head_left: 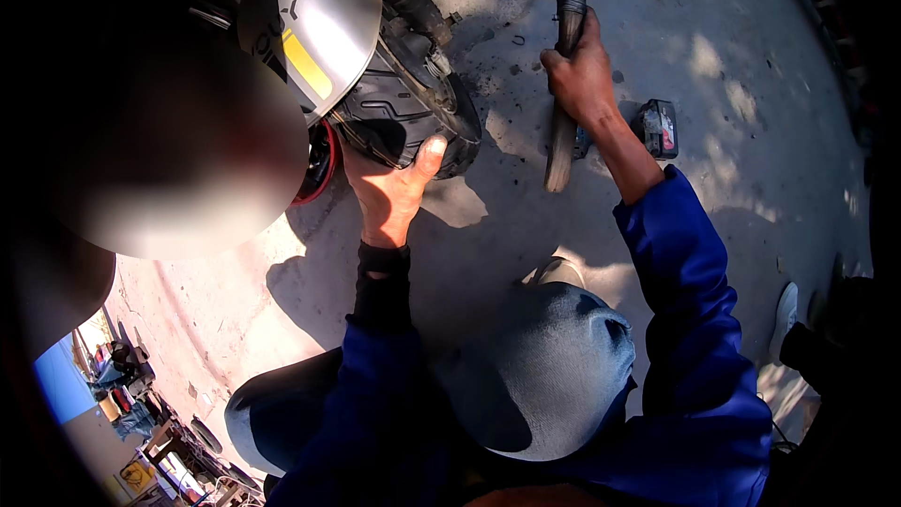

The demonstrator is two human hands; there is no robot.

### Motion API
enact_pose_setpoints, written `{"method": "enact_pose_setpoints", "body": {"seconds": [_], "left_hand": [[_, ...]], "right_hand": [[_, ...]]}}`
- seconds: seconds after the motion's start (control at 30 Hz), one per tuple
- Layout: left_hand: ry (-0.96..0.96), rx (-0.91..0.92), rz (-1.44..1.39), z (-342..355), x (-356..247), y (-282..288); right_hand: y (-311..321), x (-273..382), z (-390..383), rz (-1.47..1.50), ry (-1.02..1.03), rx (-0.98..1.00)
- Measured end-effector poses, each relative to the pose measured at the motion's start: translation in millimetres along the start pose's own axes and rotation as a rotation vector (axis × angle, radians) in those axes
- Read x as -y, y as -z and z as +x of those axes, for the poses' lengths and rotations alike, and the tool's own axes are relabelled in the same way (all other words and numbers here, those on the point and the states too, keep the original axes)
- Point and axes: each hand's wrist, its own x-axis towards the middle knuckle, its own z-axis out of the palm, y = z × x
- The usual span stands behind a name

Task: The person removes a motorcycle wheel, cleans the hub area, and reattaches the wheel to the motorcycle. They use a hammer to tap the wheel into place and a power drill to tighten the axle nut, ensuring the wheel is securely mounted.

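Observation:
My right hand [584, 75] is closed around the wooden handle of a ball-peen hammer [561, 28]. The steel head points away from me, and the handle's end hangs down below my fist. Against the near side of a black treaded tyre [389, 103] rests my left hand [385, 190], its thumb up on the rubber. The left fingers are largely hidden under the tyre, which they seem to grip. A silver mudguard [324, 9] with a yellow strip covers part of the wheel. Part of a red ring-shaped rim [322, 164] shows beside my left hand.
A black block like a tool battery [660, 129] lies on the concrete ground [704, 131] beside my right wrist. My bent knee [549, 366] is between my arms. Someone's shoe [786, 319] is at the right. Cluttered goods [127, 385] stand at the lower left.

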Motion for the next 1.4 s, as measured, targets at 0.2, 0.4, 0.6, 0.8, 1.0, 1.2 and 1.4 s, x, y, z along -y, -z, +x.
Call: {"method": "enact_pose_setpoints", "body": {"seconds": [0.2,0.4,0.6,0.8,1.0,1.2,1.4], "left_hand": [[0.028,-0.023,-0.022,-1,-4,5],[0.028,-0.001,-0.07,1,0,-1],[-0.106,-0.141,0.019,7,2,-26],[-0.125,-0.084,0.309,15,-4,-56],[-0.083,0.077,0.68,12,-20,-64],[-0.125,0.832,0.837,30,-38,-7],[-0.178,1.253,1.351,68,-27,132]], "right_hand": [[14,1,4,-0.086,0.107,0.348],[-8,-2,-12,-0.228,0.109,0.374],[19,-59,-108,-0.168,-0.064,0.508],[2,-96,-185,-0.274,-0.123,0.615],[-9,4,-79,-0.006,0.422,0.117],[-36,4,-45,0.058,0.599,0.056],[-88,-54,-74,0.222,0.248,0.09]]}}
